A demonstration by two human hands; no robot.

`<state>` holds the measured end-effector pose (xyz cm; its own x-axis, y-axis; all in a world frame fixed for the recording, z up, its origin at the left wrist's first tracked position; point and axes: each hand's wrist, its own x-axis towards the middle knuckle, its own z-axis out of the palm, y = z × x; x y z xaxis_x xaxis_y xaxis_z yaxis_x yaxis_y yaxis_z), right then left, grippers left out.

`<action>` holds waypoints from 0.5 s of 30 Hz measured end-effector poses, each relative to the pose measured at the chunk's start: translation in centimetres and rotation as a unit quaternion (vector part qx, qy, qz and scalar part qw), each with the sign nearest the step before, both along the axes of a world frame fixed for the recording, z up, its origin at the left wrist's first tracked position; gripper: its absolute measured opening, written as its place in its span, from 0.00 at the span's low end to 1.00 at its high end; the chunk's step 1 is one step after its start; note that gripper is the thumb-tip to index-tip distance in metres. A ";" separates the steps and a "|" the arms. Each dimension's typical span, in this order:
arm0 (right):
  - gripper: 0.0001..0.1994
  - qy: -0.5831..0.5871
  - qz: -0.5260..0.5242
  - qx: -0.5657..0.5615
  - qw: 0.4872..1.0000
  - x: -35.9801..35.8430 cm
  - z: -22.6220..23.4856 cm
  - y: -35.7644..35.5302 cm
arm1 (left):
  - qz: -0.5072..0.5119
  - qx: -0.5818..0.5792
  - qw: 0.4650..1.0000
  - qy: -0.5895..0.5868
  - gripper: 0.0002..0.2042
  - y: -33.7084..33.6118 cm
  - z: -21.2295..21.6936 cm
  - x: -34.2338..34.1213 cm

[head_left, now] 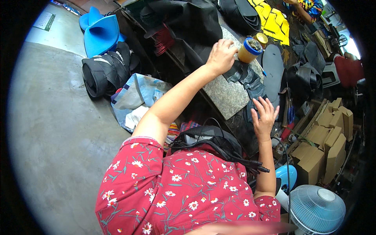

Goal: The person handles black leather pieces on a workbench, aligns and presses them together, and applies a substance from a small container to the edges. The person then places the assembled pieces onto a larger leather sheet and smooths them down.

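Observation:
My left hand (222, 56) is over the grey speckled stone slab (225, 96), its fingers curled and pressed together. Whatever it may hold does not show. Close beside it stands a jar of amber stuff with a blue rim (250, 50). Between my hands, a row of overlapping thin black pieces (246, 76) lies across the slab. At the slab's right edge my right hand (265, 115) hovers near the end of that row, fingers spread, holding nothing. A long dark grey sole-shaped piece (273, 64) lies right of the jar, with a blue pen (264, 72) beside it.
A big black sheet (192, 29) drapes over the far left. Beyond are yellow cut pieces (274, 21) and another person's arm (303, 13). Rolled black material (105, 72) and blue foam (100, 33) sit at left. Cardboard (321, 141) and a fan (318, 209) stand at right.

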<state>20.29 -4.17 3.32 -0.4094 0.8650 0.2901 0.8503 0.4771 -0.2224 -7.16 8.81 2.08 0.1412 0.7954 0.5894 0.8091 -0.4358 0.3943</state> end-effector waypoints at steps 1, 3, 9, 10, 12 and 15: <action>0.18 -0.003 -0.004 -0.007 1.000 0.2 0.0 -0.1 | 0.046 0.044 0.998 -0.010 0.15 -0.5 0.3 -0.4; 0.20 0.002 -0.010 -0.009 1.000 0.5 -0.1 -0.1 | 0.143 0.076 0.987 -0.020 0.21 -2.3 0.1 -2.5; 0.22 0.054 -0.016 -0.025 0.998 -0.2 -0.7 0.8 | 0.341 -0.143 0.845 -0.385 0.49 -4.2 -3.7 -8.0; 0.23 0.062 -0.007 -0.020 0.998 -0.6 -0.7 1.0 | 0.305 -0.224 0.835 -0.401 0.47 -4.0 -4.0 -9.0; 0.23 0.094 0.006 -0.040 0.995 -1.5 -0.6 1.4 | 0.279 -0.200 0.823 -0.452 0.35 -3.4 -3.9 -10.0; 0.26 0.154 0.030 -0.076 0.985 -2.5 -0.1 1.8 | 0.134 -0.157 0.707 -0.676 0.17 -4.1 -2.2 -10.8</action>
<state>17.76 -2.35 3.18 -0.3738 0.8851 0.2774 0.7026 0.4655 -0.5383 -17.96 4.72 -0.11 -0.5626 0.8089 -0.1707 -0.3640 -0.0570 0.9297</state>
